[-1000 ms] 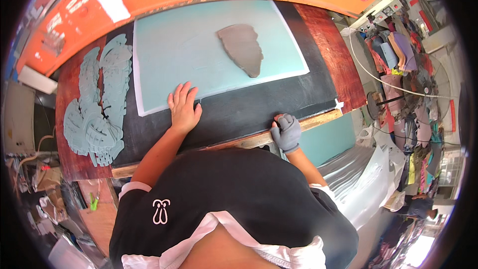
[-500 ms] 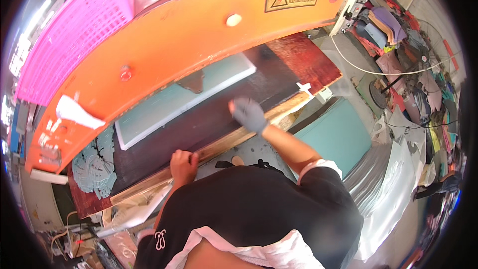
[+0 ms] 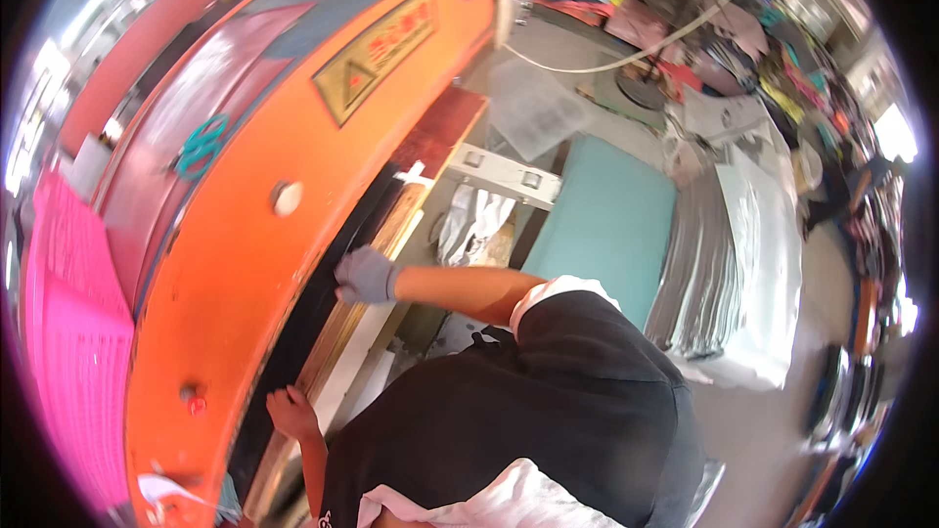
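My right hand (image 3: 364,276), in a grey glove, reaches left under the big orange press head (image 3: 235,264) and rests on the black board (image 3: 293,342) beneath it; its fingertips are hidden by the press. Lower down, my bare left hand (image 3: 290,413) lies on the board's wooden front edge (image 3: 342,332), its fingers turned toward the black surface. Whether either hand grips the board cannot be made out. The teal sheet and grey piece seen before are hidden under the press head.
Teal scissors (image 3: 201,142) lie on top of the machine. A pink basket (image 3: 68,323) is at the far left. To the right stand a stack of teal sheets (image 3: 606,225) and silvery sheets (image 3: 743,264). Colourful material (image 3: 636,0) and a hose lie beyond.
The view has swung hard to the right and tilted. The orange press head now covers the board. My right hand has moved from the front edge in under the press; my left stays at the edge.
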Motion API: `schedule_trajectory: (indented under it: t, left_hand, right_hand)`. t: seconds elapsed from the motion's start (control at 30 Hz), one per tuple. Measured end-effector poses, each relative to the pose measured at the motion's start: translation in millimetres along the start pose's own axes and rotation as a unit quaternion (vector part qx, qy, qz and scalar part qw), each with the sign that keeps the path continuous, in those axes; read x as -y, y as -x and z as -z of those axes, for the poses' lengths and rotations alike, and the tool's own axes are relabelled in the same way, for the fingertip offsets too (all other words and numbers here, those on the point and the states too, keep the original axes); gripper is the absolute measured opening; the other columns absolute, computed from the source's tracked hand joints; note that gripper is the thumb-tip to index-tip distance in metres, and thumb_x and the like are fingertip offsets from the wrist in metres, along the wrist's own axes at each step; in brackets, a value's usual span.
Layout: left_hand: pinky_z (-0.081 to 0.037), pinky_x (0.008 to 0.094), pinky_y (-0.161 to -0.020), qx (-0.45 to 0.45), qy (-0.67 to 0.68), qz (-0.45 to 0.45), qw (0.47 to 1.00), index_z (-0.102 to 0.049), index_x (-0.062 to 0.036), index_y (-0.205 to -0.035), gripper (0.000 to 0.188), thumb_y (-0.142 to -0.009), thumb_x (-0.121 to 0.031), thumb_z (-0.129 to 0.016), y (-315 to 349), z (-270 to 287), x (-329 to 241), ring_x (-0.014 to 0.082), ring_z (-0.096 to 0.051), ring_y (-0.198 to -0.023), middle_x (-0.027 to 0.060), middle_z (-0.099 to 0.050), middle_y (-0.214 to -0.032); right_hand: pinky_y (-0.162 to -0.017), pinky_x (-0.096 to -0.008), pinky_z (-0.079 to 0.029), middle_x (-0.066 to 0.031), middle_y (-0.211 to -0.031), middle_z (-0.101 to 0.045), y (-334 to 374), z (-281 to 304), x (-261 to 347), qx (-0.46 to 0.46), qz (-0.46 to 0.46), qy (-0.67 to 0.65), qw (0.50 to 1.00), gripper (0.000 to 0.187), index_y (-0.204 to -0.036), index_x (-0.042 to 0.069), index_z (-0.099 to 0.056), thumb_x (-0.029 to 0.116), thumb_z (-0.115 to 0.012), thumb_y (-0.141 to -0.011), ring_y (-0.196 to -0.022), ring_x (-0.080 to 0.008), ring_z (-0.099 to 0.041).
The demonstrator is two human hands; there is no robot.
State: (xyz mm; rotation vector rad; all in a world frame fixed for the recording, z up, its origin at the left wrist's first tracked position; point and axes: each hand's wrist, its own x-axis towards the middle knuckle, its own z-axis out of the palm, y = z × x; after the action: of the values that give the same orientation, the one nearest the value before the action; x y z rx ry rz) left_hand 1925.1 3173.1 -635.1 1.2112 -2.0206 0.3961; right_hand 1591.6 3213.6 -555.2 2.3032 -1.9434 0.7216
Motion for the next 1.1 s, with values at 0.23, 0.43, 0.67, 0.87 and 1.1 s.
schedule_trajectory:
  t: [0.23,0.43,0.67,0.87,1.1]
  left_hand:
    - [-0.041,0.0485,-0.068,0.027,0.014,0.002,1.000,-0.048,0.0012,-0.073,0.025,-0.089,-0.018,-0.049,97,20,-49,0.0393,-0.049,-0.080,0.0198,-0.048,-0.080]
    - [-0.041,0.0485,-0.071,0.092,0.002,0.045,0.995,-0.052,0.0027,-0.076,0.028,-0.091,-0.021,-0.047,73,11,-28,0.0418,-0.050,-0.081,0.0232,-0.050,-0.083]
    - [-0.040,0.0485,-0.071,0.090,0.042,0.016,0.995,-0.051,0.0041,-0.076,0.032,-0.091,-0.023,-0.047,70,17,-35,0.0418,-0.050,-0.080,0.0238,-0.049,-0.078]
    - [-0.043,0.0488,-0.084,0.071,0.042,0.010,0.997,-0.057,0.0021,-0.082,0.028,-0.089,-0.024,-0.053,136,69,-73,0.0428,-0.053,-0.094,0.0261,-0.058,-0.094]
    - [-0.047,0.0439,-0.071,0.113,0.043,0.047,0.992,-0.056,-0.0037,-0.073,0.025,-0.082,-0.027,-0.056,262,201,-154,0.0327,-0.056,-0.083,0.0134,-0.056,-0.080]
  right_hand:
    - [-0.079,-0.0394,-0.040,-0.0074,-0.082,-0.057,125,-34,-14,-0.089,0.074,0.012,0.993,0.031,-0.082,0.010,-0.063,0.041,-0.057,-0.079,-0.081,-0.0262,-0.055]
    - [-0.088,-0.0399,-0.037,-0.0059,-0.092,-0.061,106,-29,-8,-0.039,0.027,0.062,0.997,0.037,-0.092,0.011,-0.064,0.045,-0.054,-0.081,-0.093,-0.0244,-0.056]
    - [-0.085,-0.0401,-0.040,-0.0059,-0.097,-0.064,112,-6,12,0.061,-0.038,0.117,0.991,0.040,-0.094,0.012,-0.067,0.047,-0.057,-0.077,-0.096,-0.0240,-0.058]
    - [-0.077,-0.0445,-0.043,-0.0125,-0.080,-0.063,189,-9,22,-0.048,-0.002,0.045,0.998,0.038,-0.081,0.010,-0.068,0.047,-0.064,-0.071,-0.085,-0.0332,-0.058]
    - [-0.083,-0.0450,-0.037,-0.0097,-0.090,-0.056,376,13,98,-0.228,0.094,0.032,0.969,0.031,-0.094,0.005,-0.058,0.029,-0.062,-0.074,-0.089,-0.0305,-0.051]
